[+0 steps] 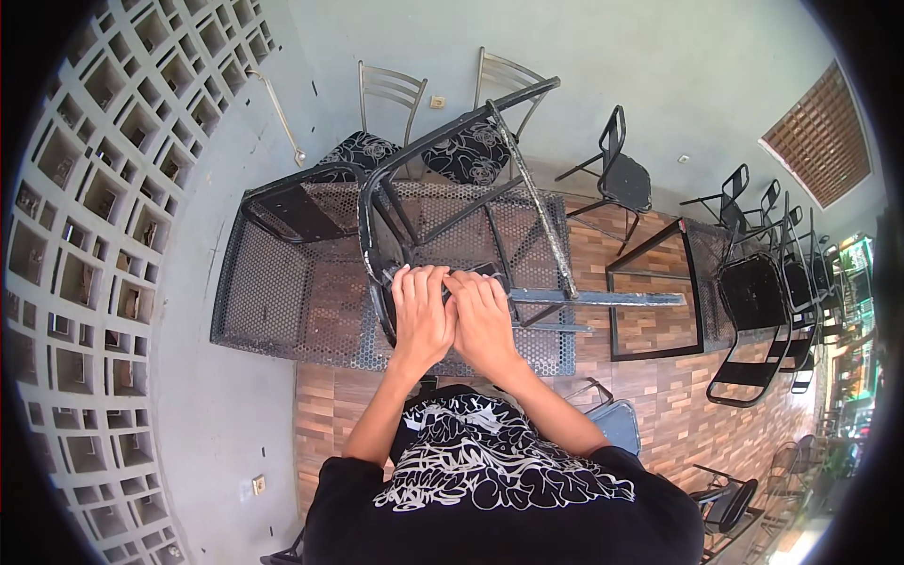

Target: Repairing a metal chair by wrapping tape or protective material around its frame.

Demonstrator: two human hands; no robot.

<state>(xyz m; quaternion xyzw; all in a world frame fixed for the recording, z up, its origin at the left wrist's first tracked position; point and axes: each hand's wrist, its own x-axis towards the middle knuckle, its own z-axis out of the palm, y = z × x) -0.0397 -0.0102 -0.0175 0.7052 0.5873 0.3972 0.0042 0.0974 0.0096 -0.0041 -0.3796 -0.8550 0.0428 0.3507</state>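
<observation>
Left grip [421, 315]: fingers bent over the black chair [532, 200]; undersides hidden, cannot tell if clenched.
Right grip [483, 320]: touching left grip, likewise; cannot tell.
Chair: tipped over on mesh bench [268, 306], legs rightward.
Behind bench: two floral-seated chairs [468, 158].

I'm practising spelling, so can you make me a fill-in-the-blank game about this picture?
1. The left hand and right hand touch a tipped piece of furniture, a ____.
2. Under it is black mesh full of small ____.
3. The black shirt carries a pattern coloured ____.

Missing words: chair; holes; white.
</observation>
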